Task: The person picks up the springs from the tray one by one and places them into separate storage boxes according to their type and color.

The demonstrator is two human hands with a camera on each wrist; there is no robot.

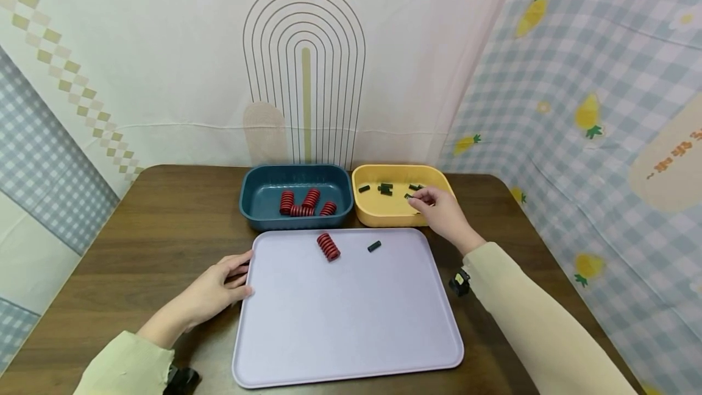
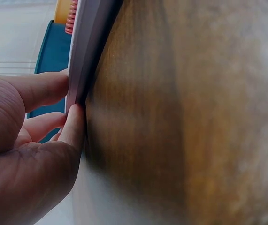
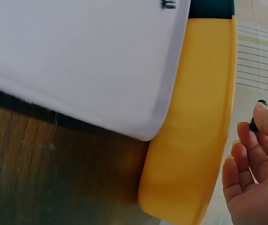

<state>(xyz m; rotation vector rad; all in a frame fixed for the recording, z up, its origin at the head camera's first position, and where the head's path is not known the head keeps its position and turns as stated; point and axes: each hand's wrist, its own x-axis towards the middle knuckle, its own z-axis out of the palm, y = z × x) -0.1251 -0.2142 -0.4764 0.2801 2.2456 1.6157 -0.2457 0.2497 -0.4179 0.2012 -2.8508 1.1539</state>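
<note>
My right hand [image 1: 440, 212] pinches a small dark green spring [image 3: 254, 125] between thumb and fingertips, over the right front part of the yellow bin [image 1: 408, 219]. Several other small green springs [image 1: 386, 188] lie inside that bin. At the left edge of a pale lavender tray [image 1: 351, 316], my left hand [image 1: 222, 284] rests with fingers and thumb spread along the rim. Its fingertips touch the tray's outer side in the left wrist view. On the tray's far part lie a thick red coil spring [image 1: 328, 247] and, to its right, one green spring [image 1: 374, 246].
Left of the yellow bin stands a dark teal bin [image 1: 258, 222] with several red springs [image 1: 310, 198] in it. Both bins stand just behind the tray on a brown wooden table [image 1: 164, 224]. Patterned cloth [image 1: 192, 66] hangs behind and at the sides.
</note>
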